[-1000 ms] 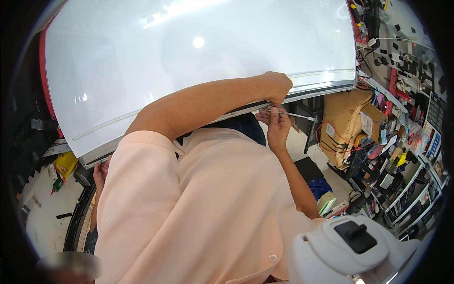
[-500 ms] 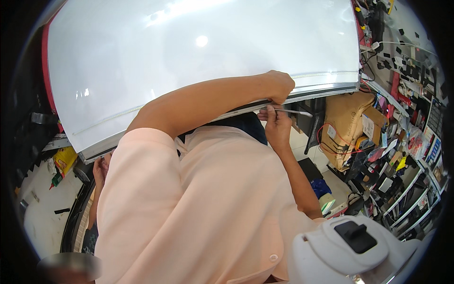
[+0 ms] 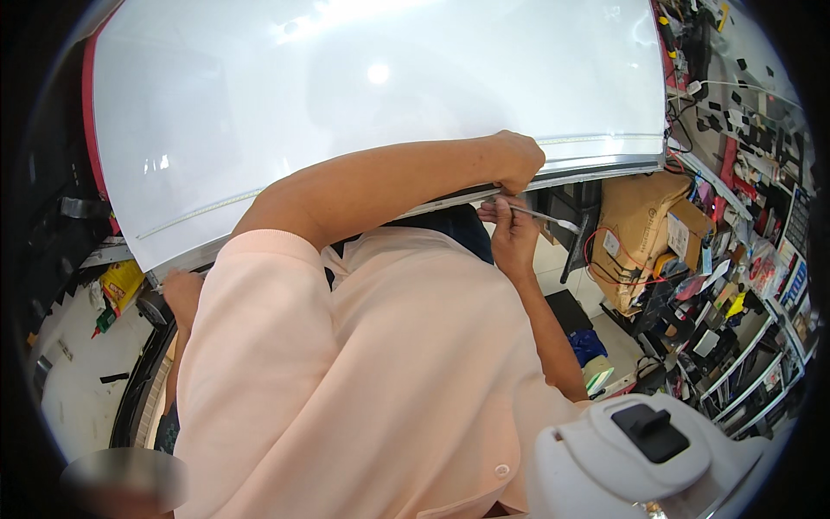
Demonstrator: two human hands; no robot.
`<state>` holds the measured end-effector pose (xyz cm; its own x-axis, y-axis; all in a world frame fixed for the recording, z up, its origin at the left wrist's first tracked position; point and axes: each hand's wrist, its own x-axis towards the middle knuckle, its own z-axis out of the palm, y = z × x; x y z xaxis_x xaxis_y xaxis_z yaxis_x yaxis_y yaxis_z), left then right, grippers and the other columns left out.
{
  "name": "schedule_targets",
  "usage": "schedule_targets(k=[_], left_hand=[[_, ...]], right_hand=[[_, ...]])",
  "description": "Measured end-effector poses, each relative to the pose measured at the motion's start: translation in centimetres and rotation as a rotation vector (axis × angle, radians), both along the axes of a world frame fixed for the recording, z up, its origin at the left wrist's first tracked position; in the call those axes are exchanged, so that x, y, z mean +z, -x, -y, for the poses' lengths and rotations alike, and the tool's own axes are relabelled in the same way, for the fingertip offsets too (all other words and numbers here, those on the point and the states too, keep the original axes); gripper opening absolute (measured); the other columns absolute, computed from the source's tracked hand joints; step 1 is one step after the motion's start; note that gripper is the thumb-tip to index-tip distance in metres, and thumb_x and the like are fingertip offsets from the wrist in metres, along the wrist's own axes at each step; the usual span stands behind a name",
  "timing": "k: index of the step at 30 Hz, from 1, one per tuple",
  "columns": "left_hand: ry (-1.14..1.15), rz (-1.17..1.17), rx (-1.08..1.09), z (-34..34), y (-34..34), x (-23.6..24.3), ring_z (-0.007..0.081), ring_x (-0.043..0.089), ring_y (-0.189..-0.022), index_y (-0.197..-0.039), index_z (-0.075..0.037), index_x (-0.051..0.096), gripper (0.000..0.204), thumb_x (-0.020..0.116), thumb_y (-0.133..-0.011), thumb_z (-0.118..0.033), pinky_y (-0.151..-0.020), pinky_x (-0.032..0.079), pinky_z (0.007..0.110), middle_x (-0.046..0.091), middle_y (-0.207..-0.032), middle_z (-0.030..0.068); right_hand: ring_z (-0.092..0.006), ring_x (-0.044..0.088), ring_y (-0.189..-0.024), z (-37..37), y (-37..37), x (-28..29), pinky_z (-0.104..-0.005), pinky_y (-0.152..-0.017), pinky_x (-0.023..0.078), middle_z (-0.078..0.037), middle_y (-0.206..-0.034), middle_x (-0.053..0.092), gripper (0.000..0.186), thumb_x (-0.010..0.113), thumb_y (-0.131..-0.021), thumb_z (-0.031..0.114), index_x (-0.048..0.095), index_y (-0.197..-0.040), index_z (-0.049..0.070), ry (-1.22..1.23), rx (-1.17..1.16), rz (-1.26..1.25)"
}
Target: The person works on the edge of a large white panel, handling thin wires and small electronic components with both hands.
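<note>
- Right hand (image 3: 513, 232): fingers bent, thumb and fingertips pinching a thin rod (image 3: 543, 215); palm clear of the counter's edge.
- The rod: slim, straight, smooth, with a greyish shaft and a paler, blunt tip pointing rightward; located just below the counter's front edge, beside the left hand.
- Left hand (image 3: 517, 160): curled over the front edge, knuckles uppermost; fingers mostly hidden, so whether they grip anything cannot be told.
- Counter (image 3: 389, 95): flat, glossy white surface showing bright reflections; red rim (image 3: 89, 130) on the left, metallic trim (image 3: 605, 164) along the front.
- A narrow pale strip (image 3: 199, 214) runs near the front edge, partly covered by the left forearm.
- Right side: creased brown carton (image 3: 635, 225), thin red wire (image 3: 590, 259) looped against it.
- Left side: another person's hand (image 3: 181, 298), blurred, near the counter's corner; shiny yellow packet (image 3: 121, 281) close by.
- Shirt (image 3: 398, 346): soft, pale peach cloth, loosely folded.
</note>
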<state>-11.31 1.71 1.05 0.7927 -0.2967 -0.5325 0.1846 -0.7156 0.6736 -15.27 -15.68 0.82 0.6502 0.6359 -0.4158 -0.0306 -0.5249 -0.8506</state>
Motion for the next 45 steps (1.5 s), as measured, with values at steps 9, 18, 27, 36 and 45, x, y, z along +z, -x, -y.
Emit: schedule_targets(k=[9, 18, 27, 36, 45], left_hand=[[0.028, 0.007, 0.008, 0.0, 0.0, -0.2, 0.0319, 0.068, -0.079, -0.084, 0.001, 0.071, 0.021, 0.067, -0.064, -0.005, -0.066, 0.054, 0.039, 0.068, -0.085, 0.0203], [0.014, 0.064, 0.072, 0.1, 1.1, -1.0, 0.0270, 0.068, -0.084, -0.087, -0.009, 0.072, 0.027, 0.074, -0.061, -0.016, -0.069, 0.055, 0.038, 0.069, -0.086, 0.0136], [0.023, 0.156, 0.311, 2.7, 2.0, -2.9, 0.0273, 0.068, -0.086, -0.081, -0.009, 0.074, 0.018, 0.071, -0.065, -0.018, -0.070, 0.055, 0.038, 0.070, -0.086, 0.0123], [-0.036, 0.117, 0.274, 3.7, 0.6, -3.6, 0.0258, 0.067, -0.091, -0.091, -0.010, 0.073, 0.026, 0.073, -0.066, -0.016, -0.070, 0.055, 0.039, 0.070, -0.095, 0.0098], [-0.040, 0.105, 0.216, 2.8, 0.4, -2.7, 0.0258, 0.067, -0.091, -0.089, -0.010, 0.074, 0.025, 0.074, -0.064, -0.015, -0.072, 0.054, 0.037, 0.070, -0.095, 0.0105]], right_hand=[[-0.0205, 0.068, -0.074, -0.6, 0.1, 0.2, -0.0302, -0.069, 0.057, -0.017, -0.083, 0.066, 0.023, 0.044, -0.100, 0.014, 0.051, -0.101, -0.007, 0.049, 0.019, -0.076], [-0.0274, 0.068, -0.078, 0.8, 0.7, -1.6, -0.0357, -0.073, 0.058, -0.020, -0.089, 0.064, 0.023, 0.043, -0.100, 0.016, 0.049, -0.107, -0.005, -0.216, -0.332, -0.484], [-0.0190, 0.067, -0.073, 0.2, -0.3, 0.5, -0.0299, -0.068, 0.055, -0.014, -0.083, 0.067, 0.024, 0.048, -0.096, 0.010, 0.064, -0.096, -0.009, 0.076, 0.147, 0.170], [-0.0198, 0.067, -0.071, 0.2, -1.2, 0.2, -0.0283, -0.067, 0.053, -0.016, -0.082, 0.067, 0.028, 0.046, -0.098, 0.012, 0.062, -0.096, -0.011, 0.129, 0.316, 0.265], [-0.0259, 0.068, -0.083, 1.8, -1.2, -2.5, -0.0311, -0.074, 0.056, -0.021, -0.096, 0.066, 0.030, 0.048, -0.098, 0.018, 0.054, -0.111, -0.009, -0.129, -0.187, -0.252]])
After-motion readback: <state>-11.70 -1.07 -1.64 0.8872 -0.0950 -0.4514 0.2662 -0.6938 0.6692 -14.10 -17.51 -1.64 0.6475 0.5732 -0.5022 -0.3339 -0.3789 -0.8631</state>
